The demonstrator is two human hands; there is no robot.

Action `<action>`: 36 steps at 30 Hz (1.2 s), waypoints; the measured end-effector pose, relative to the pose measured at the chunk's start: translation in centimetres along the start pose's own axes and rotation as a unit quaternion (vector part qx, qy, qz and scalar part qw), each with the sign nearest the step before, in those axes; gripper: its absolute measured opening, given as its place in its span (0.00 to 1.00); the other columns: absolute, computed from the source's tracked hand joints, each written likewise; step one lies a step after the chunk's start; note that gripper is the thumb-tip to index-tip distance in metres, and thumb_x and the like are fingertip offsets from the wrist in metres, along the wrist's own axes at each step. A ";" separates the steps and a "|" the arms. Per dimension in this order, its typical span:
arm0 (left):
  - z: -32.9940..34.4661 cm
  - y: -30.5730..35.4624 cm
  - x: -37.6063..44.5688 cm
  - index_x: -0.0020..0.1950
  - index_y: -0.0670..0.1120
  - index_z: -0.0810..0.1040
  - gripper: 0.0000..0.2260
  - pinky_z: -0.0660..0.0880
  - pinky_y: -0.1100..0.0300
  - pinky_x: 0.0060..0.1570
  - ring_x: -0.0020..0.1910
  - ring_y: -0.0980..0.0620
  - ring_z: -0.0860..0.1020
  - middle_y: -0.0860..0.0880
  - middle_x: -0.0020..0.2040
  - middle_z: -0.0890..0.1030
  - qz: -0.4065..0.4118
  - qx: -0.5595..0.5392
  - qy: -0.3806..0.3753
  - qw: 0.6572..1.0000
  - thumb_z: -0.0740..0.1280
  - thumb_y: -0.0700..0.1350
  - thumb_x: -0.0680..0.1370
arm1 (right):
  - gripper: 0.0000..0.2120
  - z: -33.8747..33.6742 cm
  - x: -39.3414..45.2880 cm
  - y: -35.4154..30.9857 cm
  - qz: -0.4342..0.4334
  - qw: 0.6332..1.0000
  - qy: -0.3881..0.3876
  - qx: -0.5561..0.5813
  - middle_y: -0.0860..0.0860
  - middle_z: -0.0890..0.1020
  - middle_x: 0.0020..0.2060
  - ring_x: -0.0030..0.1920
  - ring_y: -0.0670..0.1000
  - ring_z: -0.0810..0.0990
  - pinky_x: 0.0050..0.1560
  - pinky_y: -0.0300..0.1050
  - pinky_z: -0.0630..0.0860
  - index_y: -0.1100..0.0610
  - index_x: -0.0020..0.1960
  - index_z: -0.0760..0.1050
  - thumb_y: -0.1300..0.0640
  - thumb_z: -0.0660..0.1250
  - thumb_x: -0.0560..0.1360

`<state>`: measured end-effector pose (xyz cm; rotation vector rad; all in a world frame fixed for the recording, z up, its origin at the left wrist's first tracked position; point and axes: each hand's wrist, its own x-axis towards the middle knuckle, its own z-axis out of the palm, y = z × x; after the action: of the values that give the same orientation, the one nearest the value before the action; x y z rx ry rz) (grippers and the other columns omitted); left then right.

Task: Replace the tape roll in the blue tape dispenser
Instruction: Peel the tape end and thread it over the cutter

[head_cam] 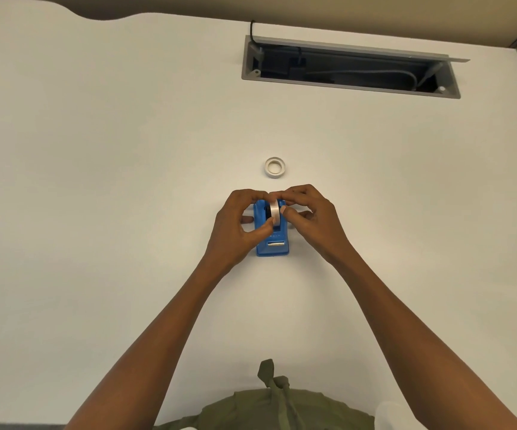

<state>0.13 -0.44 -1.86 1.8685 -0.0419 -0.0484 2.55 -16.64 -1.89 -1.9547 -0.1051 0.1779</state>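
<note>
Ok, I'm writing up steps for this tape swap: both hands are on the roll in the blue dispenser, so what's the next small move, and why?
Probably lift the tape roll straight up out of the blue dispenser. The left hand and right hand pinch it from both sides while it sits upright in the cradle, and a second roll lies flat on the desk just beyond. Whether it is being removed or seated, I cannot tell.
</note>
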 end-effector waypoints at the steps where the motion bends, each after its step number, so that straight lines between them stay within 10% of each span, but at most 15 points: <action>1: 0.0 -0.1 0.0 0.54 0.55 0.74 0.15 0.78 0.57 0.52 0.55 0.55 0.76 0.51 0.56 0.76 0.006 0.001 -0.001 1.000 0.71 0.46 0.70 | 0.13 0.0 0.0 0.0 0.001 1.000 -0.001 0.002 0.47 0.76 0.50 0.48 0.33 0.75 0.42 0.28 0.74 0.51 0.57 0.80 0.63 0.66 0.75; 11: 0.0 -0.5 0.2 0.53 0.62 0.72 0.15 0.76 0.71 0.47 0.53 0.62 0.75 0.61 0.52 0.73 0.021 0.002 0.002 1.000 0.71 0.49 0.70 | 0.15 -0.3 -0.1 0.0 0.015 1.000 -0.025 0.007 0.51 0.77 0.55 0.53 0.44 0.77 0.46 0.40 0.78 0.54 0.58 0.79 0.59 0.72 0.72; 29: -0.1 -0.7 0.2 0.56 0.57 0.74 0.16 0.76 0.69 0.48 0.53 0.63 0.75 0.55 0.55 0.74 0.007 -0.005 -0.006 1.000 0.70 0.46 0.70 | 0.08 0.4 0.8 -0.2 0.035 0.999 0.002 0.004 0.47 0.78 0.48 0.44 0.33 0.75 0.40 0.27 0.75 0.46 0.44 0.77 0.59 0.70 0.71; 36: -0.1 -1.0 0.2 0.56 0.58 0.74 0.17 0.75 0.71 0.48 0.53 0.63 0.75 0.56 0.55 0.74 0.008 -0.005 -0.004 1.000 0.71 0.42 0.72 | 0.09 0.1 0.5 -0.6 0.035 0.999 0.035 -0.005 0.48 0.80 0.51 0.45 0.38 0.78 0.43 0.31 0.74 0.53 0.53 0.81 0.53 0.69 0.74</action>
<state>0.37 -0.06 -2.80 1.8573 -0.0614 -0.0446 3.08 -16.23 -1.38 -1.9727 0.0083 0.1552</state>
